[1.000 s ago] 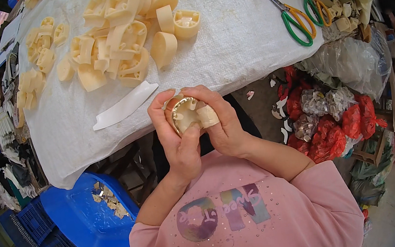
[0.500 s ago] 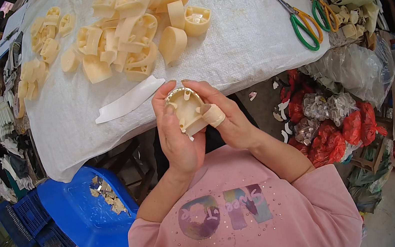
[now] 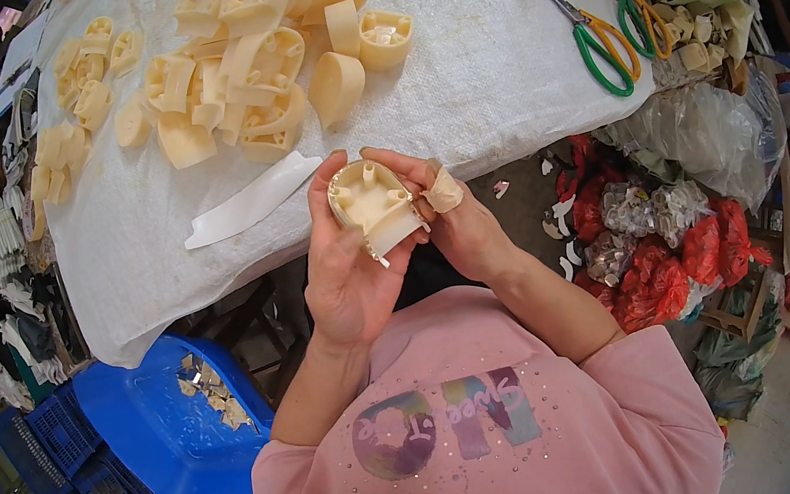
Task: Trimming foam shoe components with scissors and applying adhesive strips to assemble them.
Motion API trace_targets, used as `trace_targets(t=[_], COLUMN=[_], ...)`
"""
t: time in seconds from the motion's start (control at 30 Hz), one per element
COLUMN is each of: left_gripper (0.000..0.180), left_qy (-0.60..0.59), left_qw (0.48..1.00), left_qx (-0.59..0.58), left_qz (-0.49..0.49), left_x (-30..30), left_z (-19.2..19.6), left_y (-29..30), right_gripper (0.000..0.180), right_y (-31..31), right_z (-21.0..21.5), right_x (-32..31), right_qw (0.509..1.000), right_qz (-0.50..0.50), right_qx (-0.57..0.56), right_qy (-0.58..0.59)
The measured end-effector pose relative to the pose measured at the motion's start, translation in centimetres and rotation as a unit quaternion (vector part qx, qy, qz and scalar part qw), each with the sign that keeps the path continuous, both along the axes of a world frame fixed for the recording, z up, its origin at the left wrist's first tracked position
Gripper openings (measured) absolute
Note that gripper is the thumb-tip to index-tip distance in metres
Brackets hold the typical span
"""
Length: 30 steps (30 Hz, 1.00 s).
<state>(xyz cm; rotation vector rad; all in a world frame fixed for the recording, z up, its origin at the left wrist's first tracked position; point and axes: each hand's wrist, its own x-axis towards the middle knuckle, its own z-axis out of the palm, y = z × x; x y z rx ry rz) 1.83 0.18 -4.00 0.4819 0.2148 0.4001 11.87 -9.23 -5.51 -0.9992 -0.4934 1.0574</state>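
In front of my chest I hold a hollow, D-shaped cream plastic shoe heel [image 3: 373, 199] with small posts inside. Its open side faces up, and a shiny, uneven edging runs along its rim. My left hand [image 3: 342, 265] cups it from the left and below, fingers closed round it. My right hand [image 3: 458, 228] grips its right side, the index finger at its top. A beige wrap [image 3: 445, 191] covers the right thumb. Just beyond the left hand, a curved white strip [image 3: 252, 201] lies on the cloth-covered table [image 3: 489, 52].
More cream heels [image 3: 260, 74] are heaped at the far left of the table. Scissors [image 3: 593, 37] with green and orange handles lie at the right. A blue tub [image 3: 157, 422] with scraps stands lower left; red plastic bags [image 3: 652, 281] fill the floor at right.
The heel has tilted and turned in my hands, so its flat front wall now shows more. My right thumb has drawn outward from inside the heel to its right edge.
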Motion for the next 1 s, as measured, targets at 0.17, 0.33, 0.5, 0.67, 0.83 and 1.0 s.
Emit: trace_targets(t=[0.17, 0.33, 0.5, 0.67, 0.83, 1.0], left_gripper=[0.062, 0.06, 0.056, 0.051, 0.059, 0.058], left_qy=[0.079, 0.122, 0.131, 0.092, 0.024, 0.022], left_qw=[0.994, 0.986, 0.979, 0.996, 0.996, 0.993], left_qx=[0.079, 0.1, 0.138, -0.016, -0.085, -0.116], left_qz=[-0.007, 0.048, 0.069, 0.007, -0.005, -0.01], left_x=[0.1, 0.3, 0.2, 0.4, 0.0, 0.0], left_z=[0.6, 1.0, 0.8, 0.7, 0.5, 0.5], left_y=[-0.1, -1.3, -1.1, -0.4, 0.1, 0.2], right_gripper=[0.062, 0.05, 0.042, 0.045, 0.049, 0.058], right_y=[0.0, 0.0, 0.2, 0.2, 0.0, 0.0], right_z=[0.3, 1.6, 2.1, 1.5, 1.9, 1.6], right_x=[0.1, -0.4, -1.3, -0.8, -0.5, -0.3], right_qw=[0.999, 0.995, 0.983, 0.985, 0.99, 0.986], right_qz=[-0.001, -0.002, -0.037, -0.025, -0.014, -0.028], right_qx=[-0.038, -0.048, -0.045, -0.042, -0.06, -0.075], right_qy=[-0.005, -0.09, -0.174, -0.163, -0.129, -0.149])
